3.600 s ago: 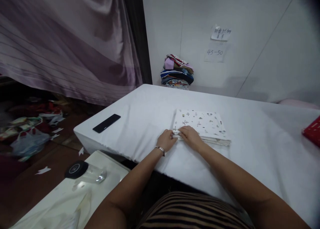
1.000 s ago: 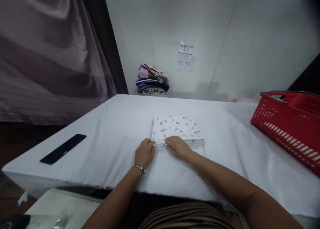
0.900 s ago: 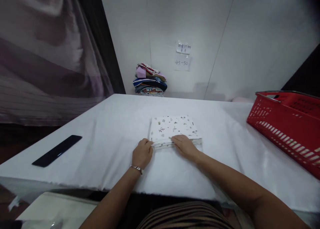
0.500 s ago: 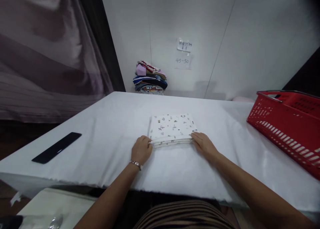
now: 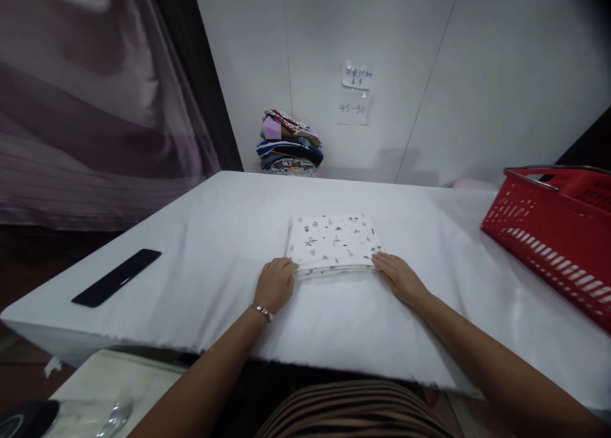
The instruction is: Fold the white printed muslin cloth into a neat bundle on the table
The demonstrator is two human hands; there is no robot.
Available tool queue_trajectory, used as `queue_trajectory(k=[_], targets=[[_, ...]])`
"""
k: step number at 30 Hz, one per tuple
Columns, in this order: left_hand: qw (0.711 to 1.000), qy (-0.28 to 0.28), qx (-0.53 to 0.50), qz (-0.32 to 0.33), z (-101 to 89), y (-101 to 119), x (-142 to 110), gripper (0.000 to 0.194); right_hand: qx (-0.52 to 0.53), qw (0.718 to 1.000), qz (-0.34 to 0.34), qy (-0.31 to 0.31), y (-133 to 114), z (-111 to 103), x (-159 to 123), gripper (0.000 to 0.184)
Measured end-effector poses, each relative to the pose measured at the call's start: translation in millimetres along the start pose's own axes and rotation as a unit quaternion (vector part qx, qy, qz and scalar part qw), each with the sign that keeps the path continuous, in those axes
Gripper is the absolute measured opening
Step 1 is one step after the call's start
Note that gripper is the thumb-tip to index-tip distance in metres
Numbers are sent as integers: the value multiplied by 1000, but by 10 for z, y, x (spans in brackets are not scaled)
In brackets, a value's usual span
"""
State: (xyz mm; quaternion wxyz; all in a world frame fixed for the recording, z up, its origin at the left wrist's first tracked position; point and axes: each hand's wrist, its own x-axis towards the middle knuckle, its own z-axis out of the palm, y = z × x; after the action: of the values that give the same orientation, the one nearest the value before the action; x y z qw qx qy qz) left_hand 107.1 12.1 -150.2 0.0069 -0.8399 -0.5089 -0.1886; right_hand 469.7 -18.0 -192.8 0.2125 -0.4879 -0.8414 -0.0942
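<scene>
A white cloth [image 5: 337,237] with small printed leaves, shells and starfish lies folded into a rectangle on the white-covered table [image 5: 224,234]. Several layers show along its near edge. At the near left corner, my left hand [image 5: 277,283] has its fingers closed on the fold; a metal bracelet circles that wrist. My right hand [image 5: 400,277] holds the near right corner, fingertips on top and thumb mostly hidden.
A long black flat object [image 5: 117,277] lies at the table's left. On the right stands a red plastic basket [image 5: 554,234]. Beyond the far edge rises a stack of folded fabrics [image 5: 290,145], near paper signs [image 5: 354,110] on the wall. A pale stool-like surface [image 5: 119,381] sits below left.
The near edge of the folded cloth lies a little flatter, its layers closer together. Both hands stay at the near corners. The whole view has shifted slightly.
</scene>
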Motion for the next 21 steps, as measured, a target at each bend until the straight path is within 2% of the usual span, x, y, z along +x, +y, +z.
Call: queue_trajectory(k=[6, 10, 14, 21], targets=[[997, -25, 32, 73, -80, -16, -82, 50, -49, 998, -40, -21, -46, -96, 103, 48], [991, -44, 66, 110, -119, -67, -35, 46, -88, 992, -84, -32, -52, -123, 185, 52], [985, -29, 79, 149, -87, -124, 18, 43, -97, 988, -114, -29, -57, -138, 244, 49], [983, -34, 71, 167, 11, -151, 41, 43, -79, 988, -134, -2, -43, -141, 301, 44]])
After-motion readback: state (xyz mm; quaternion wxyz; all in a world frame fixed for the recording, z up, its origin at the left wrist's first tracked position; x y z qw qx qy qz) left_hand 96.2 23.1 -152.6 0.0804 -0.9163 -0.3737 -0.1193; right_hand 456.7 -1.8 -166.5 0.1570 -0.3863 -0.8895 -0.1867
